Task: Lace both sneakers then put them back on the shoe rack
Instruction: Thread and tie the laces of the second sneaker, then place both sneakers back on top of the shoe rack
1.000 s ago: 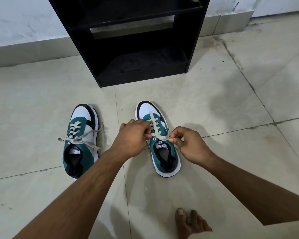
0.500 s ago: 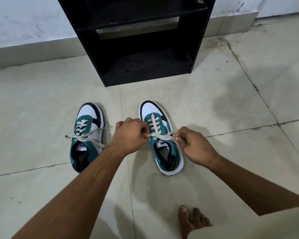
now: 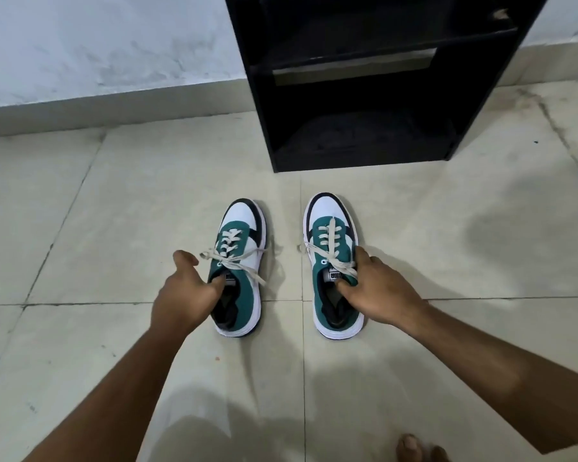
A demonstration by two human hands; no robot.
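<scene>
Head view: hands [image 3: 184, 295] [image 3: 379, 290] hooked inside both sneakers [image 3: 239, 271] [image 3: 334, 261].

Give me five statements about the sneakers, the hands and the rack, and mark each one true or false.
1. Both sneakers stand on the tiled floor, toes toward the black shoe rack. True.
2. The left hand has fingers inside the opening of the left sneaker. True.
3. The right hand is pulling a lace end out to the side. False: its fingers reach into the opening of the right sneaker, with no lace pinched.
4. One sneaker already sits on the rack's bottom shelf. False: both are on the floor in front of it.
5. The left sneaker's laces lie loose, with ends trailing over its sides. True.
</scene>
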